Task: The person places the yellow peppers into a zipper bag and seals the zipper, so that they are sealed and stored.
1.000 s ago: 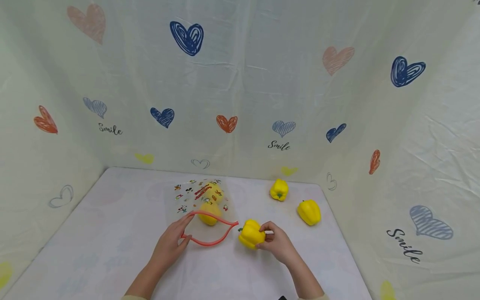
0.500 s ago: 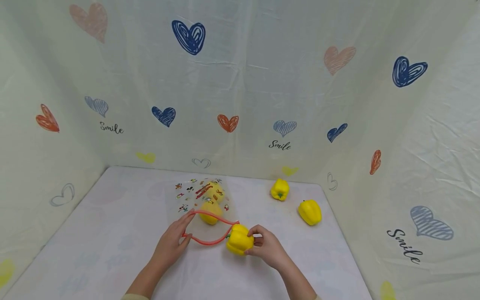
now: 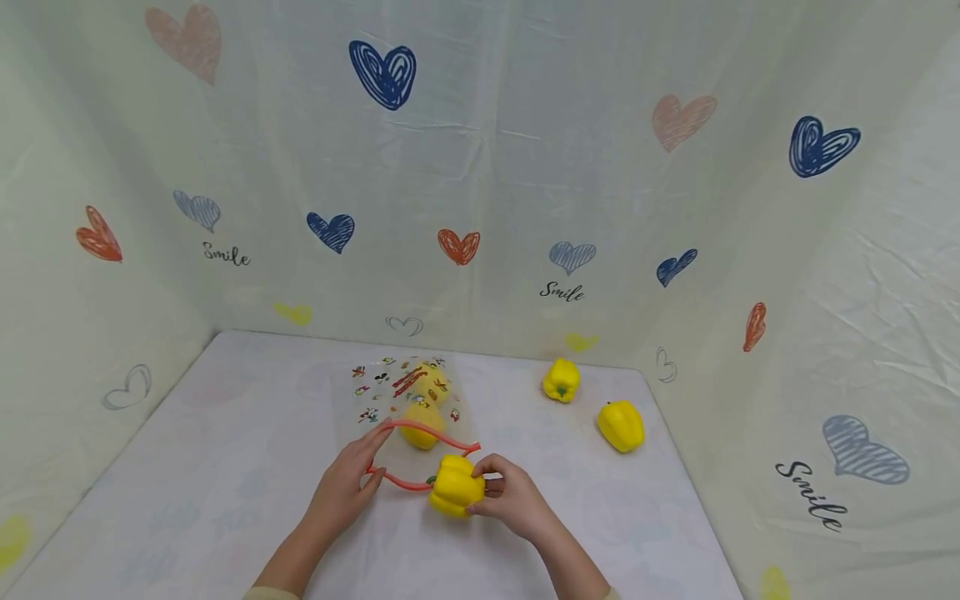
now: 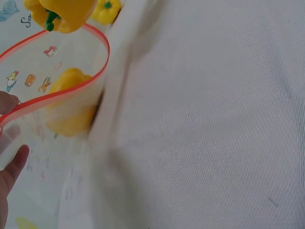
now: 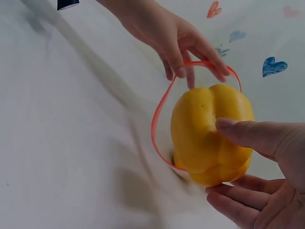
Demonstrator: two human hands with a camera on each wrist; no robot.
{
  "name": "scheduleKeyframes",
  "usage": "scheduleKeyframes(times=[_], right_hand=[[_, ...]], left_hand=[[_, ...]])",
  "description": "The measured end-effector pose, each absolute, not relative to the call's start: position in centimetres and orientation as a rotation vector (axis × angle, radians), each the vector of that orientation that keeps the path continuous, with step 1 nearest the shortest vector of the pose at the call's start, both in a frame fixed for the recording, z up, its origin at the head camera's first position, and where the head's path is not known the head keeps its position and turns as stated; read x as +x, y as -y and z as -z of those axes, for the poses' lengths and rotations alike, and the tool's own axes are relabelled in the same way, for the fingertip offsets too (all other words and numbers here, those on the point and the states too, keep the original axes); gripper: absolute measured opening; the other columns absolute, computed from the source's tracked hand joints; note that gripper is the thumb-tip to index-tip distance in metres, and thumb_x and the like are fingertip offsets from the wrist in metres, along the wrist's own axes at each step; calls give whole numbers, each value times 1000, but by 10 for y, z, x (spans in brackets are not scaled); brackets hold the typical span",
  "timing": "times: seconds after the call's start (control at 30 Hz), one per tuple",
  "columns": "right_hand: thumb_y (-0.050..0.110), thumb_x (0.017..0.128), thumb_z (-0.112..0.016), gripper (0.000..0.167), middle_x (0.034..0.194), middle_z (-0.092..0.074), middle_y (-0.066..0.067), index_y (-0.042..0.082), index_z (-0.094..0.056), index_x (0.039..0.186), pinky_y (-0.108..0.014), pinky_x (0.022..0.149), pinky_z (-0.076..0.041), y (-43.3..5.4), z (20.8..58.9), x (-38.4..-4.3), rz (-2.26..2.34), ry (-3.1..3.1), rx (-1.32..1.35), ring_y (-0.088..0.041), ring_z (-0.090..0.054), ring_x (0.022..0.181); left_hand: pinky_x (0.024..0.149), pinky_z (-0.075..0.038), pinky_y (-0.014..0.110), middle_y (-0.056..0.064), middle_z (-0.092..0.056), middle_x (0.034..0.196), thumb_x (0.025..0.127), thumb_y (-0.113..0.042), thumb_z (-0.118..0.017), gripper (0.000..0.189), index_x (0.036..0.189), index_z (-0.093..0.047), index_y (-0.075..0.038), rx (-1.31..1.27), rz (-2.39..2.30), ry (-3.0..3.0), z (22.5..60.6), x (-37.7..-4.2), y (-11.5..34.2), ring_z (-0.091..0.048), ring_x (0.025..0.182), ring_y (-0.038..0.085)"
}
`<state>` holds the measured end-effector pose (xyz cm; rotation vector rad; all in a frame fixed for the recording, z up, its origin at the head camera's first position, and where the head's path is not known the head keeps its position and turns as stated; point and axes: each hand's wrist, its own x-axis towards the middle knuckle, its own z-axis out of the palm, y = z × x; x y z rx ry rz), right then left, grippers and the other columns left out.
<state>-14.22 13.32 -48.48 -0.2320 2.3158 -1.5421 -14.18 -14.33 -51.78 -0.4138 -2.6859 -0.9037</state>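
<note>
A clear plastic zip bag with printed cartoon figures lies on the table, its red-edged mouth spread wide. Inside it, a yellow bell pepper sits near the mouth, with another bell pepper farther back, both seen through the plastic. At the mouth's left end, my left hand holds the red rim between thumb and fingers. My right hand grips a third yellow bell pepper by thumb and fingertips, its green stem pointing toward the bag. In the head view this pepper covers part of the rim's near right side.
Two more yellow bell peppers lie at the table's back right: one bell pepper near the back edge, the other bell pepper near the right edge. A heart-printed curtain surrounds the white table at back and sides.
My right hand has carried the bell pepper left, from beside the right end of the bag's mouth to in front of the rim. My left hand has kept its hold on the rim.
</note>
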Motion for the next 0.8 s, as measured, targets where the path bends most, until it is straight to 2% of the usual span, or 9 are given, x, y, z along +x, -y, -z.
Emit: scheduleKeyframes(times=[0.43,0.8], right_hand=[[-1,74,-82,38,105,-61,-4,6,-60,104,-37,80,-58,-108,489,-151,1608,-2301,-240,-24,-64,94],[3,78,-81,35,110,-61,-7,6,-63,108,-39,85,-56,-92,496,-156,1607,-2352,-285,-26,-63,97]], left_hand=[[102,-43,50,3,-46,148,77,0,-79,72,142,-50,-8,-442,903,2663,517,-142,145,-50,126,29],[100,-46,48,2,-47,147,76,2,-79,74,142,-50,-10,-428,903,2676,517,-142,143,-52,122,27]])
